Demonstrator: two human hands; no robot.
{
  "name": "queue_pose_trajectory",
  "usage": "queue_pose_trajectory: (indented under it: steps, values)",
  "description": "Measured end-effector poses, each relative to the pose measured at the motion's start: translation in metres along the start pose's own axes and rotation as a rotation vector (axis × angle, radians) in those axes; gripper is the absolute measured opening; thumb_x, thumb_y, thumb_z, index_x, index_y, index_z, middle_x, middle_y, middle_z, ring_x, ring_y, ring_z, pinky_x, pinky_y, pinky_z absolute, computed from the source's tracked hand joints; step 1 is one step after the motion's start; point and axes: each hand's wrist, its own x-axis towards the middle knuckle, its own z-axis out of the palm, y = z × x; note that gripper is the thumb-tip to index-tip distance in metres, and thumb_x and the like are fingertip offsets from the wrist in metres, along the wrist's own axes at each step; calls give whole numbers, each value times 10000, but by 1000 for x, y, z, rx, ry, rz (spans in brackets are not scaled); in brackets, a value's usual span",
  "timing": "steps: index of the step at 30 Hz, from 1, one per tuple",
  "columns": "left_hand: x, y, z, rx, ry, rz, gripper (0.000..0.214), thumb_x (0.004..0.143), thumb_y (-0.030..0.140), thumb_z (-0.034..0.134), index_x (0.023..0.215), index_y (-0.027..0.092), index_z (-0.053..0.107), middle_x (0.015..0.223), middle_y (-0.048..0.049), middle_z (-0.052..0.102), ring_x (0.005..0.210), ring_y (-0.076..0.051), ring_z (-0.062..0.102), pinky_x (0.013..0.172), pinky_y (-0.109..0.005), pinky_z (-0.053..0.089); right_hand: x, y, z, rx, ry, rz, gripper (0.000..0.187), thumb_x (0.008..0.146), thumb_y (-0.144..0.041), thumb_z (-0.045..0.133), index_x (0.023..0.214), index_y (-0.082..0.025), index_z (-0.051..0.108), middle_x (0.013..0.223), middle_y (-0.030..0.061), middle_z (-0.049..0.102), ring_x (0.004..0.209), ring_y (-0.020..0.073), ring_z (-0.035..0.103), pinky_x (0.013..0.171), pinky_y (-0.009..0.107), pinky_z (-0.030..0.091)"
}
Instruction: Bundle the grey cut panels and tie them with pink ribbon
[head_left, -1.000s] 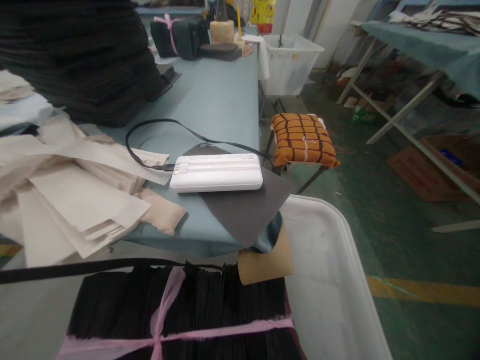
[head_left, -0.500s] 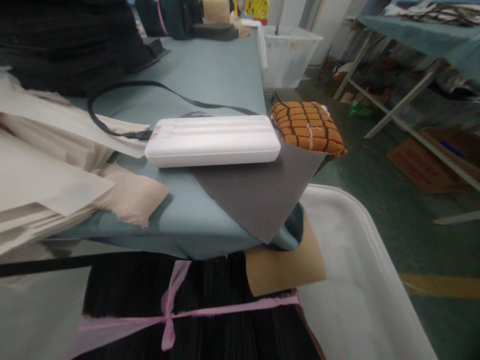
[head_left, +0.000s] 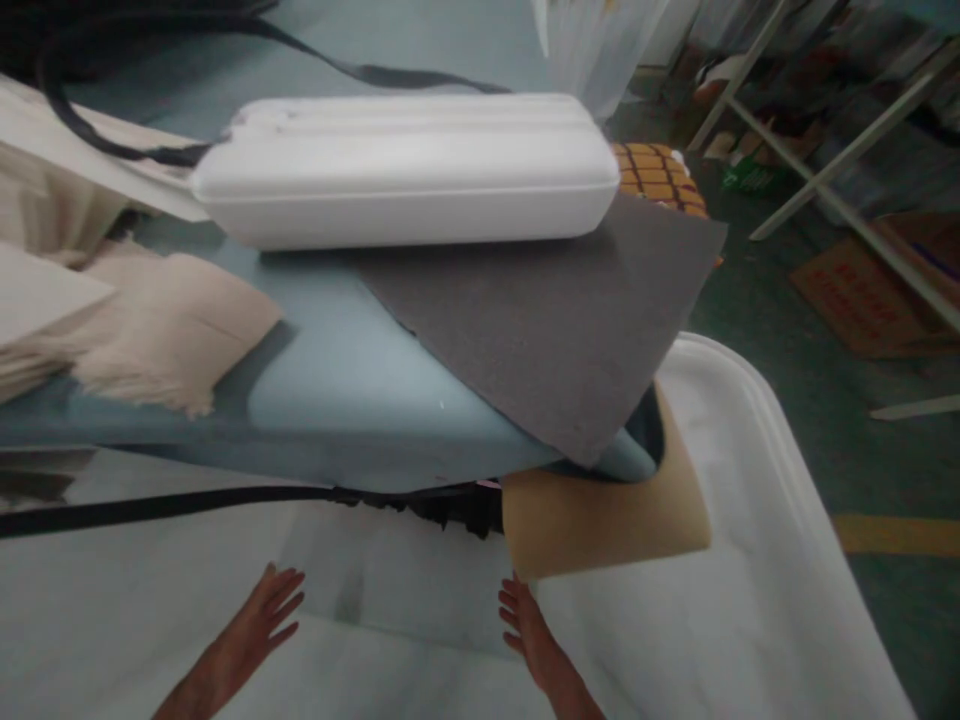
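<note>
My left hand (head_left: 262,618) is open over the white tub (head_left: 739,420), its fingers apart and nothing in it. Across from it, my right hand (head_left: 526,622) is also open and empty, just below a tan sheet (head_left: 607,525) that hangs at the table corner. The palms roughly face each other with a gap between them. Past the fingertips, a ragged black edge (head_left: 450,507) with a trace of pink shows under the table's front edge; the rest of it is hidden.
A white box-shaped device (head_left: 412,175) with a black cord lies on the blue-covered table (head_left: 322,370). Under it, a grey sheet (head_left: 540,320) overhangs the corner. Beige cloth pieces (head_left: 172,320) lie left, an orange checked cushion (head_left: 656,175) right. A cardboard box (head_left: 877,290) sits on the floor.
The black bundle tied with pink ribbon no longer shows in the lower middle, where the pale tub surface now appears. Both my hands have come into view. My view has moved closer to the table.
</note>
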Motion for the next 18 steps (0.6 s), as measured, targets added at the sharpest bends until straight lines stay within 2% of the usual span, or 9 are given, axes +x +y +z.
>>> queue_pose_trajectory:
  steps: [2,4,5,7,10,13,16,18]
  values:
    - [-12,-1,33,-40,-31,-33,627,956,649,488,1440,250,521,1635,-89,479,1513,-294,438,1199,-469,379,-11,1,15,-69,-53,20,1073,498,-1039,571,1170,-210,681,1368,198,654,1287,370,606,1001,491,460]
    - [-30,-1,65,-13,-82,-42,658,1031,607,329,1550,206,381,1685,-105,391,1535,-249,406,1193,-418,393,-24,-1,24,-131,-85,47,999,568,-1007,596,1121,-182,697,1242,203,703,1172,363,655,929,478,484]
    - [-40,-4,78,5,-105,-52,672,1041,600,293,1570,189,344,1687,-120,383,1532,-239,411,1174,-401,417,-32,-2,26,-159,-91,60,954,602,-987,611,1100,-178,698,1189,195,717,1124,354,667,890,462,494]
    - [-63,-16,100,47,-153,-76,697,1032,617,311,1556,160,366,1649,-157,436,1506,-255,451,1142,-403,451,-52,-4,28,-208,-89,81,856,652,-939,651,1062,-188,690,1107,166,729,1053,330,676,824,422,500]
    - [-107,-47,128,148,-223,-118,668,971,616,469,1448,149,501,1559,-204,536,1442,-313,523,1135,-477,454,-91,-12,27,-280,-83,101,773,681,-891,694,1030,-202,668,1048,132,729,973,290,678,770,374,497]
    - [-162,-68,157,254,-267,-108,671,812,673,667,1257,171,646,1446,-200,627,1364,-370,574,1141,-554,433,-139,-28,25,-346,-89,98,802,664,-897,700,1032,-187,649,1076,154,725,935,280,685,758,373,505]
    - [-225,-67,182,323,-312,-50,559,706,625,821,1009,163,733,1201,-181,738,1214,-382,651,1081,-545,483,-191,-51,19,-356,-148,38,863,586,-952,688,1012,-202,650,1087,155,737,978,303,710,804,395,531]
    - [-267,-57,188,333,-313,20,459,798,564,804,1030,174,737,1173,-137,741,1160,-325,672,1048,-499,520,-223,-68,14,-308,-231,-28,845,540,-978,681,958,-244,658,1011,117,752,997,324,725,848,420,546]
